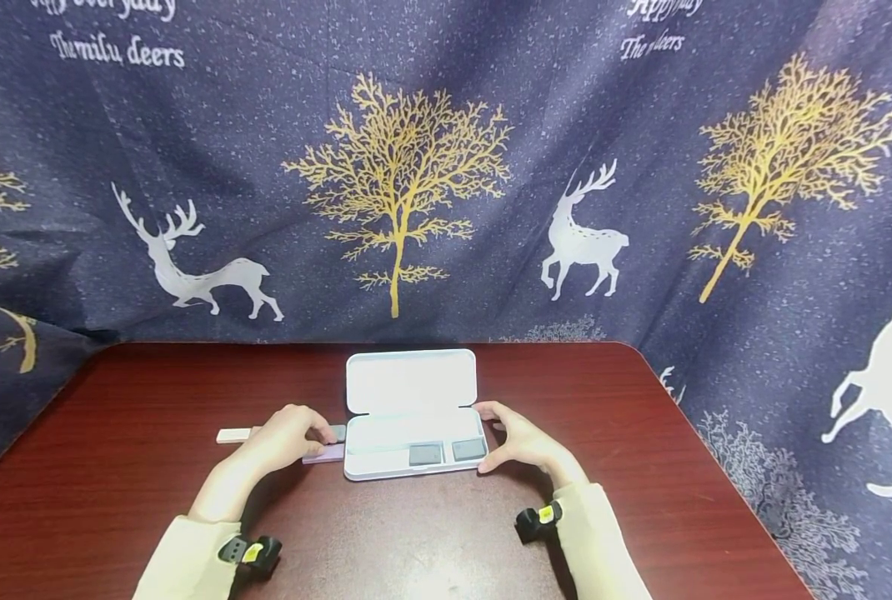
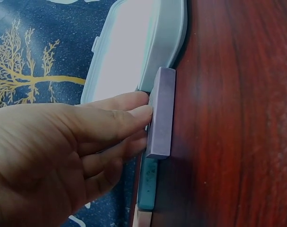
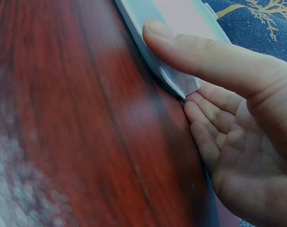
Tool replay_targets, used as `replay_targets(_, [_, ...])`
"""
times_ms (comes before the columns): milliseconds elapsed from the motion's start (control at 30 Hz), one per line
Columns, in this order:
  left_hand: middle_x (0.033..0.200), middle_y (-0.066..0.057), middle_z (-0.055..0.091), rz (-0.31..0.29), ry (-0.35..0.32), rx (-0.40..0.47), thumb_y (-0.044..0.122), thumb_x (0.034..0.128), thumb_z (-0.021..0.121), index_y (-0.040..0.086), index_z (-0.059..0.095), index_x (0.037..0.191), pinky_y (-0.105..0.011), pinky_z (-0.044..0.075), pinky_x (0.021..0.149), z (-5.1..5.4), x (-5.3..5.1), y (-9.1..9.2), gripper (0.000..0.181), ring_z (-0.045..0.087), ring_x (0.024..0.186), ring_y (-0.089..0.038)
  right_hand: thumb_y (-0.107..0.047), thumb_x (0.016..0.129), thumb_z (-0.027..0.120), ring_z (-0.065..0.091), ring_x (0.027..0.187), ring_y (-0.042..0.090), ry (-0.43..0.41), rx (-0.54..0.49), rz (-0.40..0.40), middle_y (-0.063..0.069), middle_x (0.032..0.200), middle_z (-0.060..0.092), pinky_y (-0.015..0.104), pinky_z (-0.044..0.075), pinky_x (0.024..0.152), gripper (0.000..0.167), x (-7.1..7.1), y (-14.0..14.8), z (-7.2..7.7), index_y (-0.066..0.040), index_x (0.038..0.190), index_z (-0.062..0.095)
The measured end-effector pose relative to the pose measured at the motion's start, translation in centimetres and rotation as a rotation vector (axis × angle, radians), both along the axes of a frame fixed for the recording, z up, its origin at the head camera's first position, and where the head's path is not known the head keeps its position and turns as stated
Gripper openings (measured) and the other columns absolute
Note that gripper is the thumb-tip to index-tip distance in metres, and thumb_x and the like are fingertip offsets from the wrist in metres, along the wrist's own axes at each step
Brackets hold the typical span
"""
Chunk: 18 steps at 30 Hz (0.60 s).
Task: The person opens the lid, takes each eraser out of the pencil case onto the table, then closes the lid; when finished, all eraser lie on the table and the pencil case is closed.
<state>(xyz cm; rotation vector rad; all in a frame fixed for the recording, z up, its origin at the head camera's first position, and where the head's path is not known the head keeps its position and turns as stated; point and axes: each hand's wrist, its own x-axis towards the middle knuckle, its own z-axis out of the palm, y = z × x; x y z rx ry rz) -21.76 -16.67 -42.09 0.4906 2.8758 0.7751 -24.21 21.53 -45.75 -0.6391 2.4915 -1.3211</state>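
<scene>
A white hinged pencil case [image 1: 414, 427] lies on the table with its lid [image 1: 412, 381] raised at the back. Two dark grey rectangular pieces, one [image 1: 426, 454] left of the other [image 1: 468, 450], sit in its front compartments. Left of the case is a purple block [image 2: 163, 113], its end close to the case. My left hand [image 1: 288, 435] touches the purple block's upper edge with thumb and fingertips. Behind that block, a teal block [image 2: 148, 184] shows partly. My right hand [image 1: 517, 439] holds the case's right end, thumb at the front corner, fingers at the back.
A cream block [image 1: 233, 435] lies farther left on the reddish-brown table [image 1: 416, 533], past my left hand. Behind the table's far edge hangs a dark blue curtain [image 1: 446, 250] printed with deer and trees.
</scene>
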Motion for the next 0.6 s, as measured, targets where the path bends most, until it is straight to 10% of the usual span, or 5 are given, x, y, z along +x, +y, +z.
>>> replay_targets(333, [0.089, -0.001, 0.073, 0.013, 0.009, 0.028, 0.004, 0.0791, 0.076, 0.012, 0.076, 0.092, -0.058, 0.049, 0.08, 0.5, 0.2, 0.3, 0.016, 0.067, 0.09, -0.023, -0.011, 0.058, 0.09, 0.047, 0.129, 0.037, -0.017, -0.011, 0.0, 0.018, 0.135, 0.054, 0.054, 0.032, 0.112, 0.089, 0.1, 0.0, 0.1, -0.001, 0.136, 0.048])
replay_targets(600, [0.082, 0.003, 0.07, -0.082, 0.083, 0.13, 0.001, 0.0805, 0.073, 0.01, 0.074, 0.093, -0.035, 0.054, 0.074, 0.3, 0.1, 1.2, 0.016, 0.065, 0.08, -0.012, -0.011, 0.058, 0.09, 0.046, 0.129, 0.038, -0.027, -0.012, -0.005, 0.018, 0.136, 0.054, 0.053, 0.032, 0.112, 0.089, 0.1, 0.1, 0.0, -0.001, 0.136, 0.048])
